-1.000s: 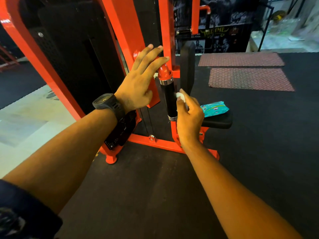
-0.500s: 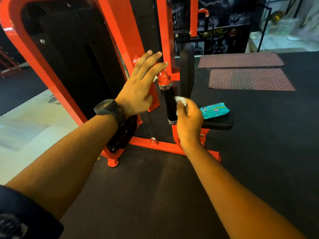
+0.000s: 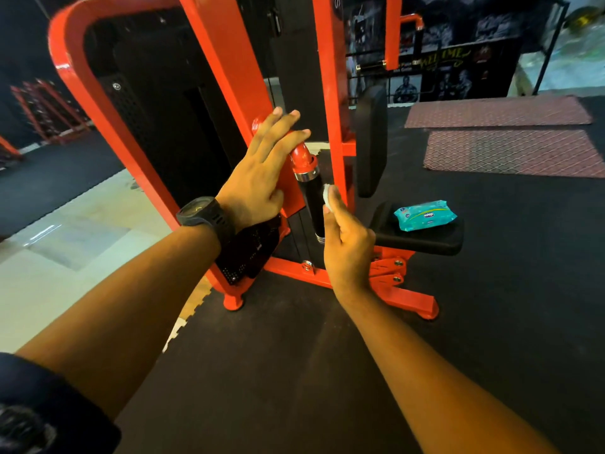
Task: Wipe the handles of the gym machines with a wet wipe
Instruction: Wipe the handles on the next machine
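Observation:
A black upright handle (image 3: pixel 312 204) with chrome collars hangs from a red elbow on the orange gym machine (image 3: pixel 229 67). My right hand (image 3: pixel 347 244) pinches a small white wet wipe (image 3: pixel 327 198) and holds it against the handle's right side, near its upper half. My left hand (image 3: pixel 262 172), with a black watch on the wrist, lies flat with straight fingers on the orange bar just left of the handle's top.
A teal pack of wipes (image 3: pixel 424 215) lies on the machine's black seat (image 3: pixel 422 240). A black back pad (image 3: pixel 371 142) stands behind the handle. Two red patterned mats (image 3: pixel 510 152) lie on the dark rubber floor at right. Pale tiled floor at left.
My right hand has slid the wipe slightly along the handle. My left hand stays on the orange bar. The camera has shifted, and the machine now sits more to the right.

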Demonstrator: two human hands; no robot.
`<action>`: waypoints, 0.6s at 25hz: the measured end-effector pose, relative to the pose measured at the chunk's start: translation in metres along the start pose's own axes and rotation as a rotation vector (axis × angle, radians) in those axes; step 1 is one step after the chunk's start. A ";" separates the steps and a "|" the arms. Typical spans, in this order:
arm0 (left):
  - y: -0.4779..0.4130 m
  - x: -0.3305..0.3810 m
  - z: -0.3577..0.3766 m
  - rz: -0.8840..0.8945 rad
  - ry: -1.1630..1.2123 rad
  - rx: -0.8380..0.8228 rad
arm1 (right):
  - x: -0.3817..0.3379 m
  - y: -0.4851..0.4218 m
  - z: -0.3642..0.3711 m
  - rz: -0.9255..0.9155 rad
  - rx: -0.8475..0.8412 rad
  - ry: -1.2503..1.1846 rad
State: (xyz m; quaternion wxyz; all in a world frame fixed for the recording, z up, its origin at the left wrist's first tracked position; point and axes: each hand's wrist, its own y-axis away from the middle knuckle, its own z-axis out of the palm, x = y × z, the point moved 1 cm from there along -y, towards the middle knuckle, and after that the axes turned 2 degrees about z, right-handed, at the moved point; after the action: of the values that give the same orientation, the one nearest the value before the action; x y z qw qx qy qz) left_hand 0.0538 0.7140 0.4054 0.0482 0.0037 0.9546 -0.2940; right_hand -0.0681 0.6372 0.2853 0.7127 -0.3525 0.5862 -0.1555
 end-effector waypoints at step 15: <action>-0.001 -0.003 0.004 0.021 -0.006 0.041 | 0.034 -0.022 -0.039 -1.040 -0.462 0.463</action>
State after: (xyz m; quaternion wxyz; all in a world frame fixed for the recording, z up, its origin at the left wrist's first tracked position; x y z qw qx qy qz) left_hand 0.0570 0.7114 0.4028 0.0541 0.0140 0.9481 -0.3132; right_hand -0.0919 0.5881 0.2730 0.3029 -0.6948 0.4956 -0.4241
